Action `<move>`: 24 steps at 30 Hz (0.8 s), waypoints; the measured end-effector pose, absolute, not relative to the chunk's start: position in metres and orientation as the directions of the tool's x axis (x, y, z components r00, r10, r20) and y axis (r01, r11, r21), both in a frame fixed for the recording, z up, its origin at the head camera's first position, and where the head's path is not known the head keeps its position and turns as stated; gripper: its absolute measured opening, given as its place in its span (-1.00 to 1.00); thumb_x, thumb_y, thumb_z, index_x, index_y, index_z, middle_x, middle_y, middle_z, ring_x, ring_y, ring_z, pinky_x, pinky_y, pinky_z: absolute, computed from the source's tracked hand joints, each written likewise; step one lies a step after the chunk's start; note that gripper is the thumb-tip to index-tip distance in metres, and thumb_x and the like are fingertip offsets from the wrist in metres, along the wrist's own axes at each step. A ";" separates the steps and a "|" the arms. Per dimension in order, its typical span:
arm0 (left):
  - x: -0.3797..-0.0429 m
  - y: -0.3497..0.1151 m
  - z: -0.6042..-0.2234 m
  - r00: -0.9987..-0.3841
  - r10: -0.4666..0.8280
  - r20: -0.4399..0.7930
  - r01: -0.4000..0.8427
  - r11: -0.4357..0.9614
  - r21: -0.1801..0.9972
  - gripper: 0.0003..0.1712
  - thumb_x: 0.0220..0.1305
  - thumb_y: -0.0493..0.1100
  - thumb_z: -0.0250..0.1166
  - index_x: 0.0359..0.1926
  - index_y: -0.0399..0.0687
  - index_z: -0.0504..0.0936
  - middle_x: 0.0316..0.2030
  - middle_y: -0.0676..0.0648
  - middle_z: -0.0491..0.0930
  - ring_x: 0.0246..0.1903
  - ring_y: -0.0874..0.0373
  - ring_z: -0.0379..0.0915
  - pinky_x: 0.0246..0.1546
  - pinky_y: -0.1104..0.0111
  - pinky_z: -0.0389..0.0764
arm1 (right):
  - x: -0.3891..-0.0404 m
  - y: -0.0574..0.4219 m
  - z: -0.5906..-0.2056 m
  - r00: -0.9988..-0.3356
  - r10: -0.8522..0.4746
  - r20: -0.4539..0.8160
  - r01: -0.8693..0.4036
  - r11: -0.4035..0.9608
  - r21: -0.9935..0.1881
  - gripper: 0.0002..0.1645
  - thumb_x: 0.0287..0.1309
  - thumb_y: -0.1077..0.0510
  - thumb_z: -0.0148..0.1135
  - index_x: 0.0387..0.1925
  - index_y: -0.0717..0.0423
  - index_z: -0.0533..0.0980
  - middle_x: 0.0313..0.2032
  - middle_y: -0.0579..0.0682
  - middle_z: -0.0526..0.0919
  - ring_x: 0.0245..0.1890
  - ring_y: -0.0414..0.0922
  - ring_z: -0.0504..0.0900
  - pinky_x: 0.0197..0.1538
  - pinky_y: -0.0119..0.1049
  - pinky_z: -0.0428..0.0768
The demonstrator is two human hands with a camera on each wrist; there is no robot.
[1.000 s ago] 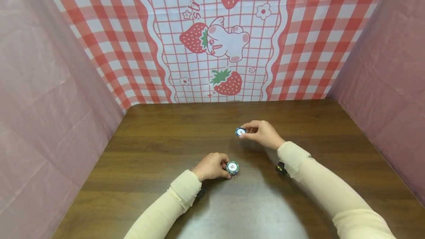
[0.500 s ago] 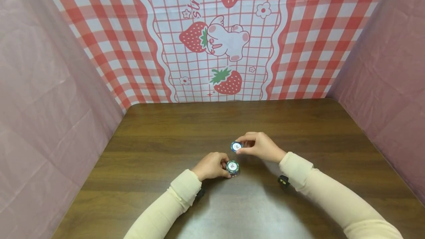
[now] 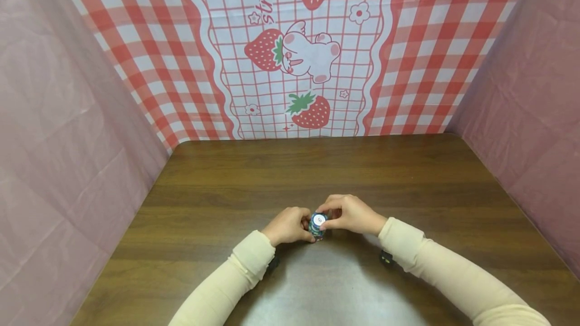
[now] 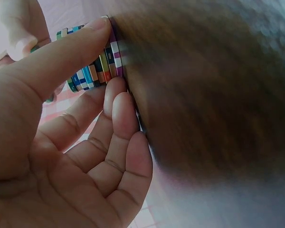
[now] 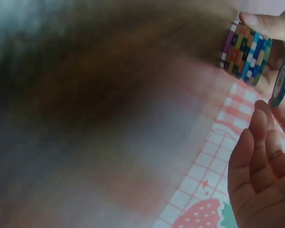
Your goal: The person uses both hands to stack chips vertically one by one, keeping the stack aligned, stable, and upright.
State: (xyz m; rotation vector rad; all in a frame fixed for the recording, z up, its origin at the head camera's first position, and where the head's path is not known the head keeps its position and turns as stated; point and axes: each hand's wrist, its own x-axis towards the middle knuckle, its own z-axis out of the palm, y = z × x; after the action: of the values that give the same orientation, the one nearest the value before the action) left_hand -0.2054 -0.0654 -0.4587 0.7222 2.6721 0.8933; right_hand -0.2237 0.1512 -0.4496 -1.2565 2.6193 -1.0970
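Observation:
A stack of several multicoloured poker chips (image 3: 315,233) stands on the wooden table, and my left hand (image 3: 287,226) grips its left side. In the left wrist view the thumb and fingers close around the lower part of the stack (image 4: 91,75), near the tabletop. My right hand (image 3: 355,214) pinches one blue-edged poker chip (image 3: 319,220) with a white centre, right over the stack. The right wrist view shows that chip (image 5: 280,84) tilted and a little apart from the top of the stack (image 5: 245,53). Most of the stack is hidden from above.
The brown wooden table (image 3: 217,180) spreads around both hands. A red-and-white checked cloth with strawberry prints (image 3: 312,112) hangs at its far edge. Pink cloth (image 3: 68,140) hangs along the left side and more along the right.
My right hand has moved toward me and slightly left, carrying the chip from behind the stack to right over it. My left hand has stayed at the stack.

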 end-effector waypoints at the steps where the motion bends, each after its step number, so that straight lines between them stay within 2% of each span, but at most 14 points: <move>1: -0.205 -0.065 -0.458 -0.852 0.520 -0.063 0.377 0.692 0.615 -0.63 -0.15 -0.15 0.60 -0.32 -0.07 0.63 -0.47 0.05 0.64 -0.49 0.37 0.43 -0.39 0.50 0.46 | -0.223 0.151 -0.450 -0.667 -0.702 0.249 -0.672 0.422 -0.609 -0.62 0.00 -0.05 0.47 -0.13 -0.02 0.69 -0.29 -0.20 0.67 -0.37 -0.32 0.59 -0.30 -0.41 0.61; 7: -0.205 -0.066 -0.458 -0.853 0.517 -0.073 0.366 0.692 0.623 -0.64 -0.15 -0.15 0.60 -0.31 -0.06 0.64 -0.44 0.06 0.66 -0.47 0.37 0.44 -0.36 0.49 0.47 | -0.220 0.149 -0.452 -0.661 -0.723 0.202 -0.675 0.456 -0.580 -0.64 0.04 -0.03 0.45 -0.09 -0.07 0.68 -0.25 -0.22 0.66 -0.32 -0.29 0.62 -0.24 -0.40 0.62; 24: -0.204 -0.065 -0.457 -0.857 0.511 -0.069 0.366 0.697 0.617 -0.64 -0.15 -0.15 0.60 -0.32 -0.05 0.63 -0.45 0.04 0.65 -0.47 0.35 0.42 -0.37 0.49 0.45 | -0.220 0.145 -0.450 -0.655 -0.737 0.169 -0.699 0.505 -0.505 -0.65 0.05 -0.04 0.45 -0.10 -0.07 0.69 -0.27 -0.24 0.67 -0.36 -0.31 0.59 -0.25 -0.44 0.56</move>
State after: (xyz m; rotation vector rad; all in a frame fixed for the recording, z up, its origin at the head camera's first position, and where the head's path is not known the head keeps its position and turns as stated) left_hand -0.2043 -0.0654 -0.4571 0.7014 2.6718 0.8963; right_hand -0.2201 0.1452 -0.4500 -1.2738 2.6664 -0.8466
